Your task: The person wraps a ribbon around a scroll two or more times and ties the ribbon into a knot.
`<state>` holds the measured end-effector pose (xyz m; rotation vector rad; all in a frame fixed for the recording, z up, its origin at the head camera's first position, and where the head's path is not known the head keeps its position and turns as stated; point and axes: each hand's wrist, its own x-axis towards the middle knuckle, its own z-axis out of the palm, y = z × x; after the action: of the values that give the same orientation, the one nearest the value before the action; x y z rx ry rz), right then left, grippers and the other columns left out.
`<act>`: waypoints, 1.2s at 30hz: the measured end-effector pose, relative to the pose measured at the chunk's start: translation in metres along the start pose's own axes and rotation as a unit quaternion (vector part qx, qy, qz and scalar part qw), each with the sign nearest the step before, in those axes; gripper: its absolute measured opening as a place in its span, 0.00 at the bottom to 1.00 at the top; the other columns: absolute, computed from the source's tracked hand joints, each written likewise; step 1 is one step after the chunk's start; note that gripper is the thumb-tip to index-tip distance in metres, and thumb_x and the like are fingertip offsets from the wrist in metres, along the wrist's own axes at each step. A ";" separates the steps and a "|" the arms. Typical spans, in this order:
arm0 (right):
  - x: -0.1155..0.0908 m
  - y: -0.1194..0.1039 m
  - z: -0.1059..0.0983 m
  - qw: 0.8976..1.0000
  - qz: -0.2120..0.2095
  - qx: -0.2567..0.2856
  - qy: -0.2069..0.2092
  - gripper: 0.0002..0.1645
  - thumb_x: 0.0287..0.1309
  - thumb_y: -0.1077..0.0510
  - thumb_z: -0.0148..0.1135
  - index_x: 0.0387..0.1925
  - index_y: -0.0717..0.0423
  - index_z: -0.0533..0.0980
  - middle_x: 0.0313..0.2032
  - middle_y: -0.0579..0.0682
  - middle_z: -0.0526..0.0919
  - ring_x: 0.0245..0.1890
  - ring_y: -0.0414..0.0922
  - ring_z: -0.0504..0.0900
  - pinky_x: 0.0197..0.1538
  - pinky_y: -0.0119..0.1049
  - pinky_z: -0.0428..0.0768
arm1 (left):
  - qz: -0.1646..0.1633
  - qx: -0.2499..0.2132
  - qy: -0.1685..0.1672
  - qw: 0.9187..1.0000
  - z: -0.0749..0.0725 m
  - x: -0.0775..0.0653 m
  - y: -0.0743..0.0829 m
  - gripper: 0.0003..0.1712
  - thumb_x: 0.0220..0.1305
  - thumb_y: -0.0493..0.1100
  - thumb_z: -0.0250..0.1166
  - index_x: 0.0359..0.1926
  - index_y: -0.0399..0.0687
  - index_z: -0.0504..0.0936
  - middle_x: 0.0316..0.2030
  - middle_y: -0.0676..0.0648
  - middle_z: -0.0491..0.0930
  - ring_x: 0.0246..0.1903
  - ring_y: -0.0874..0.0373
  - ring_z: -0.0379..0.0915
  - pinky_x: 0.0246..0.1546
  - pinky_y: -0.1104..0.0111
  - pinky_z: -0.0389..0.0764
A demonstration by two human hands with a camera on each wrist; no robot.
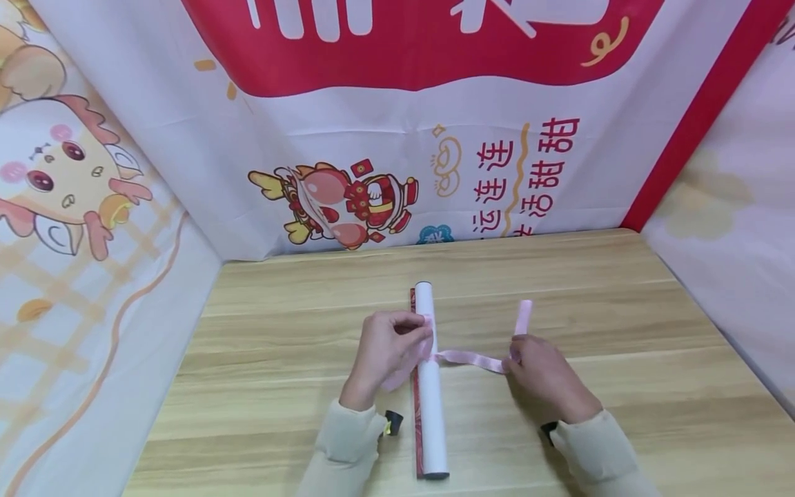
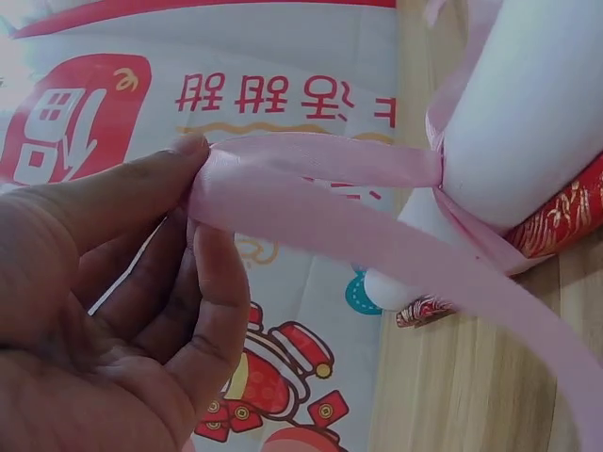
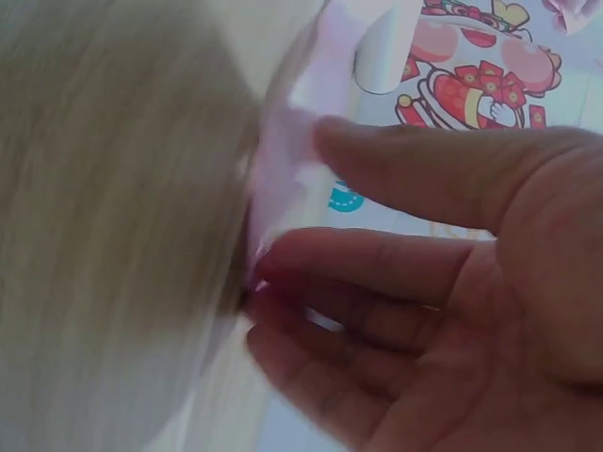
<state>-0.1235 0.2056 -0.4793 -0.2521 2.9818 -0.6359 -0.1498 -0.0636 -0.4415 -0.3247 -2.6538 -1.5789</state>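
Observation:
A white roll (image 1: 437, 421) with a red patterned edge (image 1: 418, 442) lies lengthwise on the table. Pink ribbon (image 1: 472, 359) goes round its middle and is gathered there in a knot. To the left of the roll, my left hand (image 1: 385, 348) pinches a folded loop of ribbon (image 2: 320, 160) between thumb and forefinger, and a tail hangs down past it. On the right, my right hand (image 1: 546, 373) is at the other ribbon length, whose end (image 1: 524, 316) sticks out beyond the fingers. In the right wrist view, blurred, thumb and fingers are parted, fingertips at the ribbon (image 3: 283, 179).
The wood-grain table (image 1: 279, 317) carries the roll. A white printed cloth (image 1: 373, 110) with red lettering and cartoon figures hangs along its back edge. More printed cloth (image 1: 143, 262) stands at the left, and pale cloth (image 1: 733, 228) at the right.

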 end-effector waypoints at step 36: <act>0.099 -0.062 -0.001 0.964 0.076 0.220 0.131 0.14 0.63 0.55 0.56 0.45 0.56 0.81 0.39 0.52 0.84 0.38 0.47 0.80 0.41 0.41 0.79 | -0.007 -0.007 -0.054 0.998 -0.011 -0.007 0.005 0.08 0.51 0.50 0.71 0.34 0.57 0.87 0.32 0.59 0.83 0.31 0.59 0.77 0.30 0.69 0.79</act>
<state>-0.2115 0.1323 -0.4575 0.1009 2.9431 -1.3749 -0.1425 -0.0720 -0.4331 -0.4044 -2.7311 -1.6301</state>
